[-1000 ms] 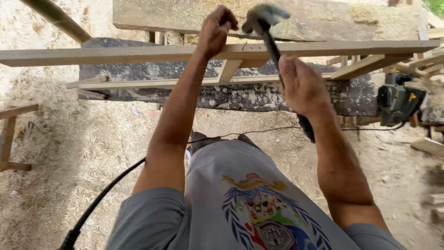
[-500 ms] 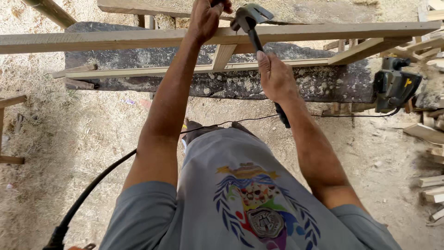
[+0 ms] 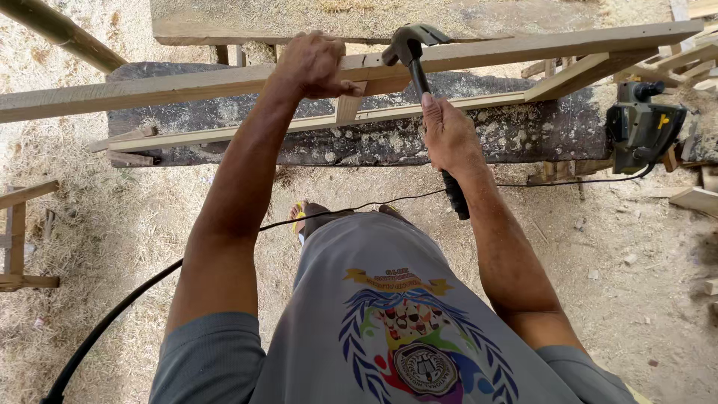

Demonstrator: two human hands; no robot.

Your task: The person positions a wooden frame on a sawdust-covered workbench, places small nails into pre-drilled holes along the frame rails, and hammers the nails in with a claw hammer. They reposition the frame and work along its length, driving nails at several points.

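Observation:
My right hand (image 3: pixel 446 135) grips the black handle of a claw hammer (image 3: pixel 413 46), whose metal head sits just above the top rail of a wooden frame (image 3: pixel 187 84). My left hand (image 3: pixel 314 66) presses down on that rail, right beside the hammer head, above a short cross piece (image 3: pixel 348 109). A second, thinner rail (image 3: pixel 247 132) runs below. The frame lies across a dark, sawdust-covered workbench (image 3: pixel 389 138).
An electric planer (image 3: pixel 642 126) rests at the bench's right end, its black cord (image 3: pixel 142 288) trailing over the sawdust ground. A wide plank (image 3: pixel 299 19) lies behind. Wood offcuts (image 3: pixel 699 198) lie right, another wooden frame (image 3: pixel 19 239) stands left, a pole (image 3: pixel 60 34) upper left.
The hammer has come down from a raised position toward the top rail. My left hand has stayed on the rail. The view has tilted slightly.

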